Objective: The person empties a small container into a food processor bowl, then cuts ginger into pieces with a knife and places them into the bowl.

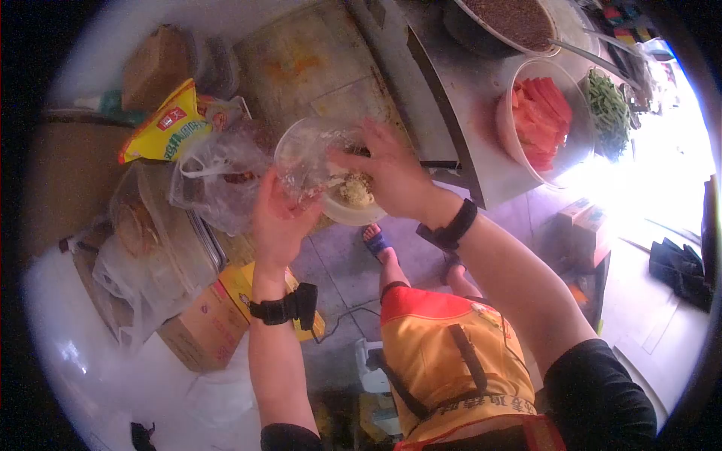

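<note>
A round plastic bowl (347, 217) with pale minced garlic (356, 190) in it is between my two hands. Over its upper left side leans a clear round plastic piece (301, 143), which looks like a lid. My left hand (284, 225) curls its fingers around the lower left edge of the clear piece. From the right, my right hand (395, 171) reaches across the bowl, fingers bent at its rim and partly over the clear piece. Where exactly the right fingertips touch is hard to make out.
On the right counter (481, 143) stand a bowl of red slices (538, 120), a heap of green strips (608, 113) and a pot of brown food (515, 22). At left are a yellow packet (167, 126), plastic bags (218, 180) and a cardboard box (207, 331).
</note>
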`<control>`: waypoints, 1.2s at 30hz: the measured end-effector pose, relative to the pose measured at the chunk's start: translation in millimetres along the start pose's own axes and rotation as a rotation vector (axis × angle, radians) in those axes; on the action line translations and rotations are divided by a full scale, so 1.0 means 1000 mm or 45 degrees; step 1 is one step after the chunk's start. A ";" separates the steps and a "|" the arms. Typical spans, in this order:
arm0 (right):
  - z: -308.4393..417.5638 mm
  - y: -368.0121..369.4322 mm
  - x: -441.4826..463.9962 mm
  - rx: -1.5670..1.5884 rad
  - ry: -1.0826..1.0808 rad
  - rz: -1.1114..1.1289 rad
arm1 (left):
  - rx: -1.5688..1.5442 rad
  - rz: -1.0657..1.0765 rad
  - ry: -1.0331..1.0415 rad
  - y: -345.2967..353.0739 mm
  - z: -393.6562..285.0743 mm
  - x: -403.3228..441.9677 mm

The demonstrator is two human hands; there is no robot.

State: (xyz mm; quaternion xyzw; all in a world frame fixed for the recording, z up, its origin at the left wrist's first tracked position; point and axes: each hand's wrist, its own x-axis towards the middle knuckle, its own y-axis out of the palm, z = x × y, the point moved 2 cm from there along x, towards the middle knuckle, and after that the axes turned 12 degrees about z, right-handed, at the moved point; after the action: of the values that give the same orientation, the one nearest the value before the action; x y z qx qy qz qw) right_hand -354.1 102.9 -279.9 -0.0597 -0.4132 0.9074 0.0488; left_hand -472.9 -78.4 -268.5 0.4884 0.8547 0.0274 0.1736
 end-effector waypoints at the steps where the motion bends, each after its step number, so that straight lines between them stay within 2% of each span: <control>1: 0.000 0.002 -0.002 -0.030 -0.042 0.030 | 0.006 -0.015 0.034 -0.001 0.001 -0.001; 5: 0.000 0.002 -0.009 -0.032 -0.117 0.129 | 0.049 -0.084 0.071 -0.002 0.001 0.000; 8: 0.001 0.003 -0.008 0.099 -0.150 0.026 | -0.009 -0.084 0.080 -0.002 0.003 -0.001; 10: 0.006 0.006 -0.005 0.099 0.064 -0.020 | 0.052 -0.034 0.012 0.005 -0.004 -0.001; 12: 0.008 0.009 -0.002 0.132 0.069 0.016 | 0.114 0.015 -0.056 0.011 -0.007 -0.001; 14: 0.006 0.010 -0.001 0.163 0.069 0.056 | 0.101 -0.023 0.064 0.014 -0.010 -0.001; 16: 0.004 0.010 -0.004 0.137 0.010 0.162 | 0.127 -0.085 0.050 0.016 -0.010 -0.001; 20: 0.005 -0.001 -0.015 0.134 -0.077 0.098 | 0.148 -0.230 0.005 0.004 -0.001 -0.001; 23: 0.020 -0.013 -0.020 0.155 -0.010 0.044 | 0.158 -0.160 0.114 0.002 -0.006 -0.004; 24: 0.026 -0.014 -0.021 0.101 0.082 0.104 | 0.161 -0.161 0.115 0.001 -0.006 -0.006; 26: 0.032 -0.011 -0.016 0.052 0.165 0.164 | -0.484 -0.166 0.092 -0.003 0.001 -0.013; 28: 0.034 0.000 -0.007 -0.043 0.287 0.318 | -0.547 -0.168 0.110 -0.008 0.005 -0.019; 31: 0.025 0.021 0.007 -0.192 0.362 0.391 | -0.623 -0.213 0.140 -0.010 0.005 -0.031; 36: 0.018 0.036 0.019 -0.391 0.311 0.548 | -0.586 -0.364 0.124 -0.011 0.001 -0.051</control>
State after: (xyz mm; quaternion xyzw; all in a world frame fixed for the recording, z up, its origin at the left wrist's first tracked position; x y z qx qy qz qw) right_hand -377.3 68.5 -297.0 -0.2614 -0.5145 0.8099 -0.1052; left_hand -457.6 -127.4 -257.5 0.3086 0.8936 0.2198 0.2408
